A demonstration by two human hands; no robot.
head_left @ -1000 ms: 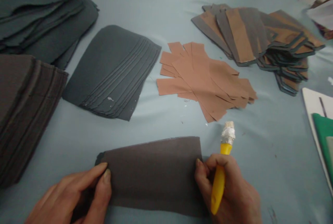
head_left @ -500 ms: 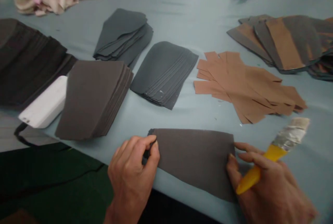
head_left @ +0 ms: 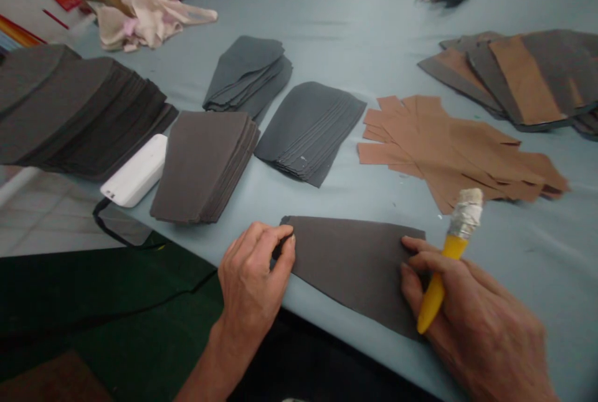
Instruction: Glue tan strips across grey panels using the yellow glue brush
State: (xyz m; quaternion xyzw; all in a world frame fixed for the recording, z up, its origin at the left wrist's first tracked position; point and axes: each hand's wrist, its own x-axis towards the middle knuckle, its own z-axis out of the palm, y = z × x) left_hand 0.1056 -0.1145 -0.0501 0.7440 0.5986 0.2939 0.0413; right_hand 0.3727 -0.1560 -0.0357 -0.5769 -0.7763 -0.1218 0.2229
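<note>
A dark brown-grey cut panel (head_left: 350, 262) lies flat near the table's front edge. My left hand (head_left: 256, 271) pinches its narrow left end between thumb and forefinger. Tucked in my right hand (head_left: 471, 315) is a paintbrush (head_left: 439, 283) with a yellow handle, its pale, crusted bristles pointing up and away. The thumb and fingertips of that hand also rest on the panel's wide right end. Beyond the panel lie a fanned stack of grey-blue pieces (head_left: 308, 131) and a heap of brown strips (head_left: 434, 140).
A stack of brown-grey panels (head_left: 200, 162) stands left of my hands, beside a white power strip (head_left: 135, 171) with a black cable. More dark panels (head_left: 60, 109) lie far left. Panels with brown bands (head_left: 527, 78) are piled at right. A pale cloth (head_left: 149, 15) lies at the back.
My right hand has shifted inward, its fingertips now over the panel's right end, and the brush stands more upright. The view has tilted up and moved left, showing more of the table's far side.
</note>
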